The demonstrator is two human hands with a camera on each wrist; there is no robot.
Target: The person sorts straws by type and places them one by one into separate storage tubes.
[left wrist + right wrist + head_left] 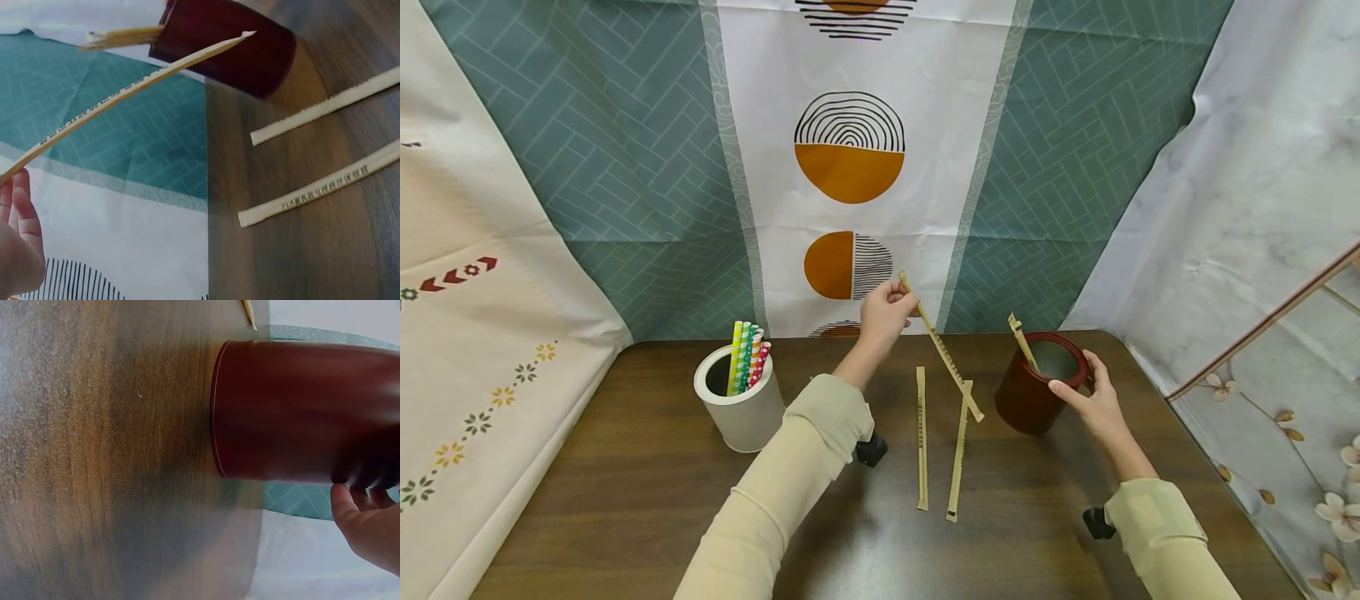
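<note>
My left hand (882, 323) pinches a slim tan paper-wrapped stick (942, 348) near its upper end; printed characters run along it. The stick slants down to the right above the table. In the left wrist view the same wrapped stick (125, 94) passes in front of the dark red cup. My right hand (1099, 408) holds the dark red cup (1030, 400) by its right side, thumb at the rim. The cup stands upright, with tan wrapped sticks (1021, 342) leaning out at its left. Two more wrapped sticks (922, 442) (958, 454) lie on the table between the hands.
At the left stands a white cup (745, 421) holding several colourful patterned straws (747, 357). The brown wooden table (625, 500) ends at a patterned cloth (850, 167) behind. More cloth hangs at both sides.
</note>
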